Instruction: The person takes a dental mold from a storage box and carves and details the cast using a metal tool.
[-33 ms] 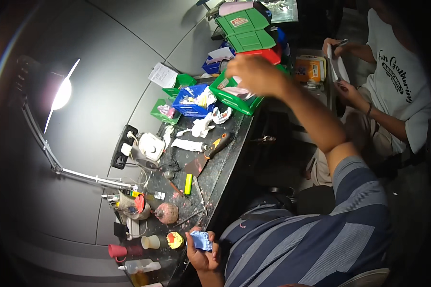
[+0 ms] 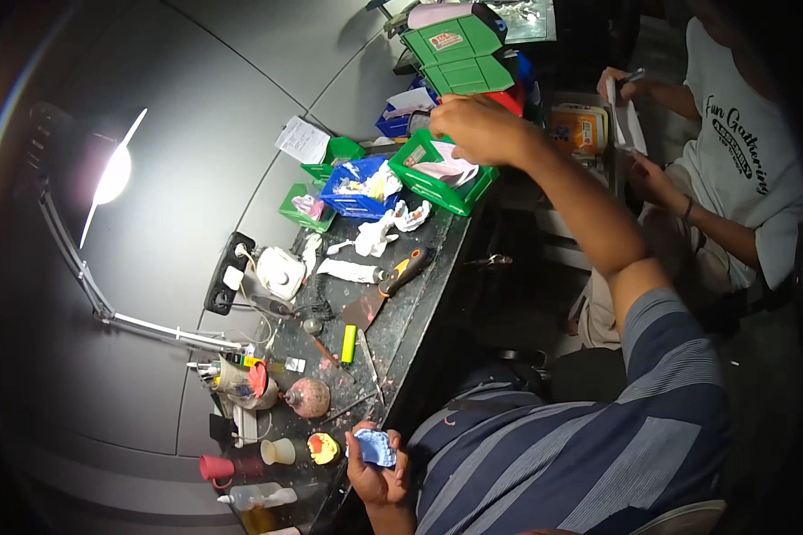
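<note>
My left hand (image 2: 379, 481), palm up at the near edge of the workbench, grips a pale blue dental cast (image 2: 375, 448) between thumb and fingers. A small yellow and red moulded piece (image 2: 323, 448) lies beside it on the bench. My right arm reaches across to the far end, where my right hand (image 2: 484, 129) hovers over a green bin (image 2: 459, 198). Its back faces up and the fingertips are hidden, so whether it holds anything does not show. Inside that bin lie pale pink and white papers (image 2: 446, 168).
A blue bin (image 2: 352, 203) holds crumpled material. White casts (image 2: 375, 236), a scraper (image 2: 401, 275), a yellow-green stick (image 2: 350, 343) and a round pinkish pot (image 2: 310, 398) crowd the bench. A lit lamp (image 2: 114, 174) leans in. Another person (image 2: 732, 152) sits nearby holding papers.
My right hand has drawn slightly up and right from over the green bin, uncovering more of its papers. My left hand keeps its hold on the dental cast. The other person's papers shifted.
</note>
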